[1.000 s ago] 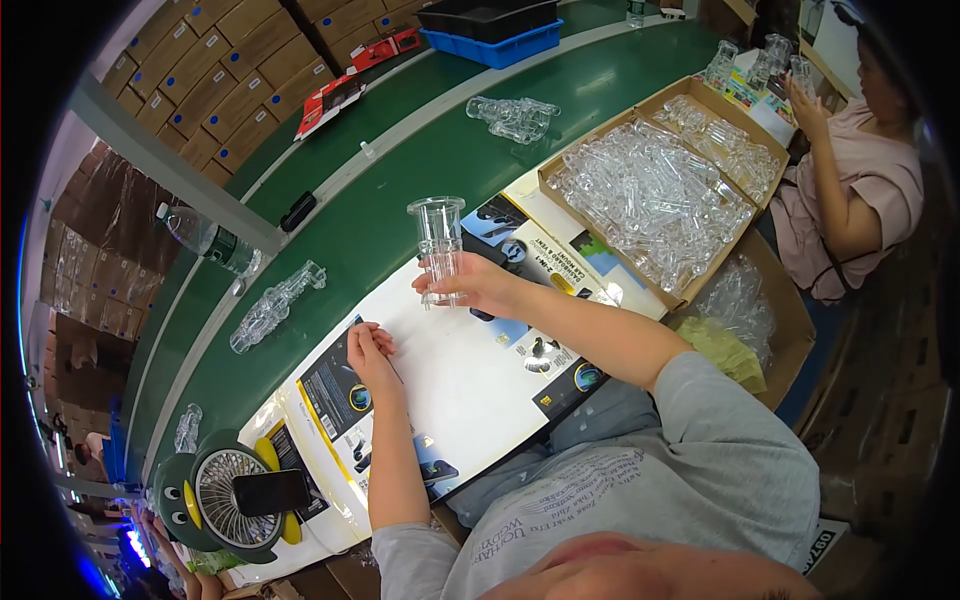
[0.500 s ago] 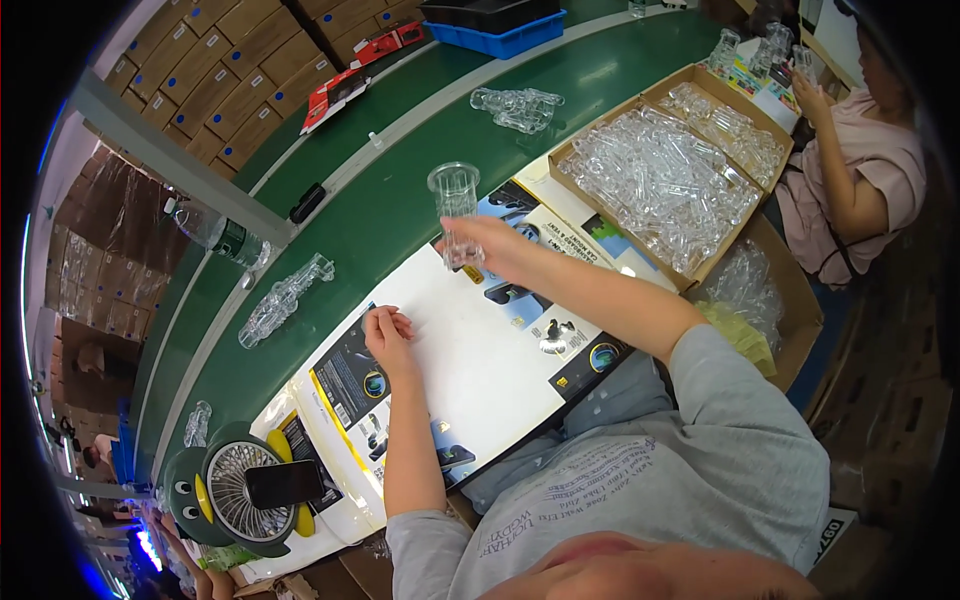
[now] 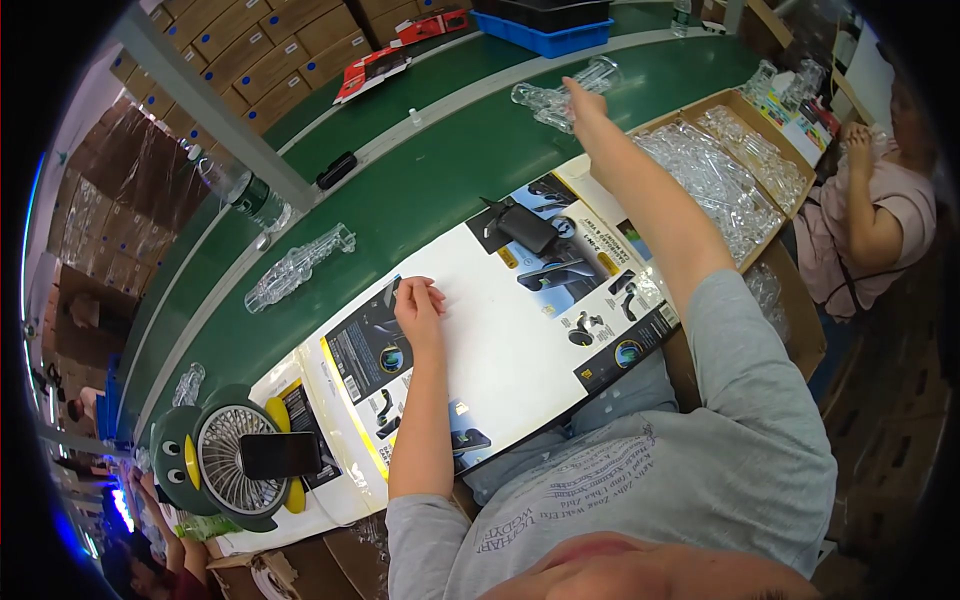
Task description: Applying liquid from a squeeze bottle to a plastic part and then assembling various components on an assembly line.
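My right hand (image 3: 590, 103) reaches out over the green surface, its fingers closed round a clear plastic tube (image 3: 603, 70) with a flared rim. That tube lies against a small heap of clear plastic pieces (image 3: 540, 100), and the hand covers part of both. Nothing is in my left hand (image 3: 420, 303), which rests on the white printed sheet (image 3: 490, 340) with fingers loosely bent and a little apart. Beyond the left hand, another clear plastic piece (image 3: 300, 268) lies lengthwise on the green.
To the right, a cardboard box (image 3: 735, 255) holds many clear plastic parts; a co-worker sits beyond it. A penguin-shaped fan (image 3: 215, 460) with a phone (image 3: 280, 456) stands left. A water bottle (image 3: 240, 190), a black case (image 3: 336, 170) and a blue tray (image 3: 545, 38) are farther back.
My right hand has carried the clear tube from above the sheet away and to the right, to the heap of clear pieces. The left hand stays on the sheet.
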